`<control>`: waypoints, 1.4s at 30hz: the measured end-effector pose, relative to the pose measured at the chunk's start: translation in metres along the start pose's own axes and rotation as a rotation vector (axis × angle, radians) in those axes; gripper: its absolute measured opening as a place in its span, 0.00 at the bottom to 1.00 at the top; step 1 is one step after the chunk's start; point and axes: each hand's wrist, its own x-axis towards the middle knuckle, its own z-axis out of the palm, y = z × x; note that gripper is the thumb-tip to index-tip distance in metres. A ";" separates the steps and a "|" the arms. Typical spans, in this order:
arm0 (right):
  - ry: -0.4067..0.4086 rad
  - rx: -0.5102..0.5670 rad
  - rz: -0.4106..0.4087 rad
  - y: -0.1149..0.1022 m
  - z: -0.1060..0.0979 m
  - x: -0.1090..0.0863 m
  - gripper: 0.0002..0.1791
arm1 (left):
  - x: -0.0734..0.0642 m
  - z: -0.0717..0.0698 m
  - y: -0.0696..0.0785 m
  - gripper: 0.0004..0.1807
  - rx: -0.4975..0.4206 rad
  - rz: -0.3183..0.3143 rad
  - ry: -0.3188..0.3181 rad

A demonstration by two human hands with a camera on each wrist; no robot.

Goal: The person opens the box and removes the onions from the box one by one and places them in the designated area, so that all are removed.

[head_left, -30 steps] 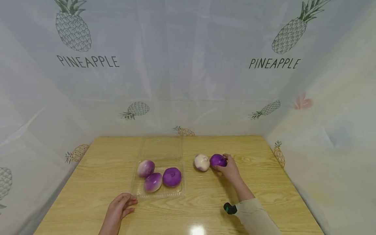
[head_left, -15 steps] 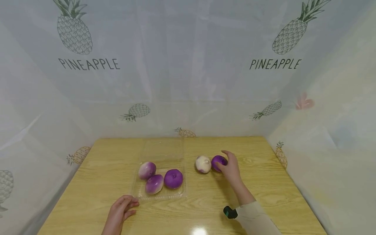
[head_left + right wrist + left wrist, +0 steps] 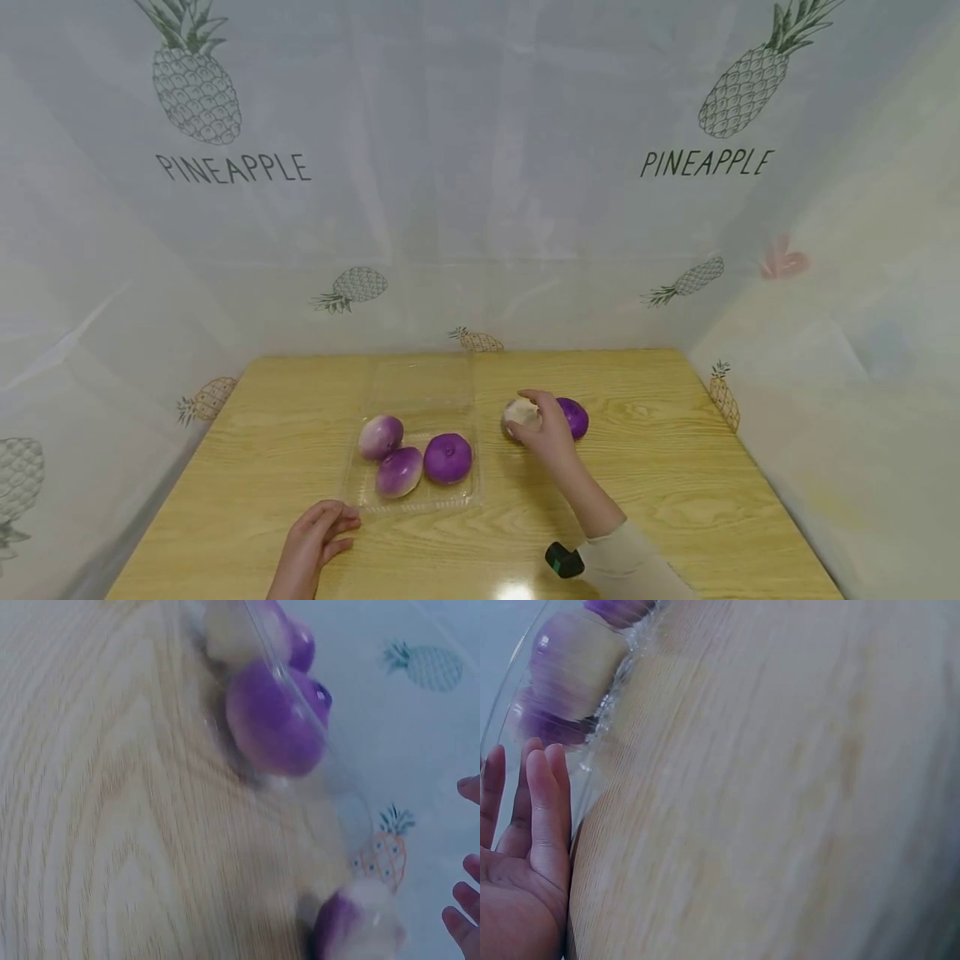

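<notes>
Right hand (image 3: 553,433): thumb and fingers parted wide, nothing gripped!
White onion (image 3: 522,411): on the table (image 3: 645,475), right under those fingers.
Left hand (image 3: 313,537): relaxed, holding nothing, by the clear box (image 3: 420,506).

Behind a wood-grained table (image 3: 690,467) — pale hanging cloth (image 3: 465,183) with printed pineapples (image 3: 744,90) and a pink shape (image 3: 783,262)

Pale bulb (image 3: 519,412): partly behind right hand (image 3: 551,432) | loose purple bulb (image 3: 576,418): likewise
</notes>
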 end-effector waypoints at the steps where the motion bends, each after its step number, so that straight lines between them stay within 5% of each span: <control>1: -0.013 0.005 0.004 -0.004 0.004 -0.001 0.30 | 0.000 0.000 0.000 0.12 -0.005 -0.006 -0.001; 19: -0.262 0.084 -0.093 -0.046 0.069 -0.013 0.28 | 0.003 0.000 -0.001 0.12 -0.003 -0.038 0.038; 35: -0.425 -0.125 -0.160 -0.059 0.112 -0.020 0.27 | 0.001 -0.001 0.001 0.13 0.005 -0.023 0.028; 42: -0.436 -0.246 -0.224 -0.063 0.120 -0.020 0.25 | 0.000 0.000 0.002 0.15 0.008 -0.028 0.034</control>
